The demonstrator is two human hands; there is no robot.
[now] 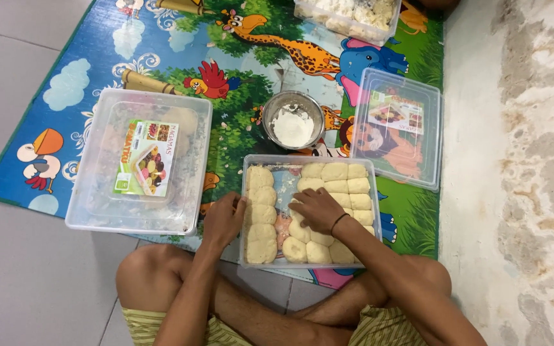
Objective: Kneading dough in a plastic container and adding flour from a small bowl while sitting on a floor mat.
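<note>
The right hand [318, 209] lay flat, fingers loosely spread, on the dough balls [340, 186] inside the clear tray [245, 259], just right of its bare middle strip. The left hand [224, 218] curled over the tray's left wall, beside the left column.

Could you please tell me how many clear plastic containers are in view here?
3: a lidded container at left, an open container of dough balls between both hands, and another container at the top edge. A separate lid lies at right.
</note>
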